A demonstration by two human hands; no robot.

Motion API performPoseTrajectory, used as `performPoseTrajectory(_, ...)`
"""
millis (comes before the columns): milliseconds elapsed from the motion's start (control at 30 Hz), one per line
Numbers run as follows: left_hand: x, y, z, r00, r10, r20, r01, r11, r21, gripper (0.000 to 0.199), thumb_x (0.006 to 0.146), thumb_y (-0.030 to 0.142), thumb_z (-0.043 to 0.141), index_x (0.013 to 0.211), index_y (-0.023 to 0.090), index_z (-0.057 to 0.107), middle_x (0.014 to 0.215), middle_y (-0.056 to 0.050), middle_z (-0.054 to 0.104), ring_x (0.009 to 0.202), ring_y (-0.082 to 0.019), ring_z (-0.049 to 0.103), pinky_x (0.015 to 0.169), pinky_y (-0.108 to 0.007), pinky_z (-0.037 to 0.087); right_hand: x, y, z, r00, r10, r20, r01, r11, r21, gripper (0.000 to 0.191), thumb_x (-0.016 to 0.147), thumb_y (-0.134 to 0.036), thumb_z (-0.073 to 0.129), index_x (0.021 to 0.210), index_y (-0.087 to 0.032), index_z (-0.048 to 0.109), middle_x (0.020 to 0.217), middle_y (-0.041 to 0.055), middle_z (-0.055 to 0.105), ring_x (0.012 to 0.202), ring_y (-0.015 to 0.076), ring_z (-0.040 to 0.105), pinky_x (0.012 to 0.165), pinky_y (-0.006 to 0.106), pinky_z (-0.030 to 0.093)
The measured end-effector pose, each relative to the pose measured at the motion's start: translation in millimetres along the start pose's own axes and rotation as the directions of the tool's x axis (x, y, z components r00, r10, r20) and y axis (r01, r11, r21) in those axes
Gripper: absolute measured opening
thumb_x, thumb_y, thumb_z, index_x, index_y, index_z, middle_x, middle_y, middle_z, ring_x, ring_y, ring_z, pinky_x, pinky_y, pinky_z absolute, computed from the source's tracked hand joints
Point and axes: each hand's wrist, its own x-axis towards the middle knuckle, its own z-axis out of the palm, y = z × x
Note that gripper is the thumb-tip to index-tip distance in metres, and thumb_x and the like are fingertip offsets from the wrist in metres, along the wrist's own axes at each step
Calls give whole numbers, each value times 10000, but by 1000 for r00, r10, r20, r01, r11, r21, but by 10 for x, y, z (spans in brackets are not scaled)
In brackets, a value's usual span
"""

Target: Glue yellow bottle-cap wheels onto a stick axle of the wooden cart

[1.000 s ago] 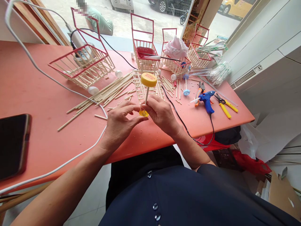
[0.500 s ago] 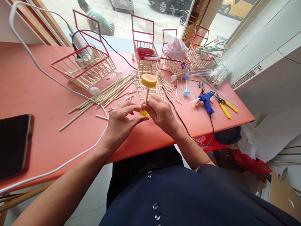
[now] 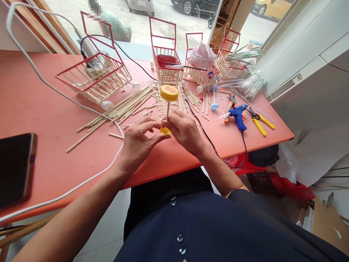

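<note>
Between my hands, above the table's front part, stands a wooden stick with a yellow bottle cap on its upper end and a second yellow cap at its lower end. My right hand pinches the stick low down, close to the lower cap. The thumb and fingers of my left hand are closed around the lower cap's rim. Just behind the upper cap lies a flat lattice of glued sticks, partly hidden by my hands.
Loose sticks lie left of the lattice. Stick carts with red rims line the back. On the right are a blue glue gun, yellow-handled pliers and a light-blue cap axle. A phone and white cable lie left.
The view has shifted slightly, so everything sits a little further left. Both hands keep the same hold on the stick and lower cap.
</note>
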Motion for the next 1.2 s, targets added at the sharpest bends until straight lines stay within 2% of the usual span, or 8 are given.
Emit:
performPoseTrajectory(467,3,-16,20,999,39,-17,-38,999,12,187,898,410,831,958,235,808,987,-12,771,822,-143,665,739,-267,558,-4,6,17,999,-12,-31,13,1000,24,385,1159,-433,412,876,-216,559,894,1,561,818,138,504,734,260,379)
performPoseTrajectory(733,2,-14,10,998,48,-32,-47,999,14,157,882,379,851,951,243,814,966,-6,751,826,-144,666,764,-265,565,9,-15,-4,1000,-5,-21,6,999,31,392,1160,-449,401,871,-222,538,897,3,559,838,141,512,750,259,388)
performPoseTrajectory(1200,7,0,17,998,57,-19,-57,998,25,169,908,409,823,961,249,807,968,-6,755,798,-142,644,722,-268,550,5,-14,-24,1000,16,5,-16,999,29,369,1157,-427,419,881,-220,548,910,6,571,823,143,516,748,272,391)
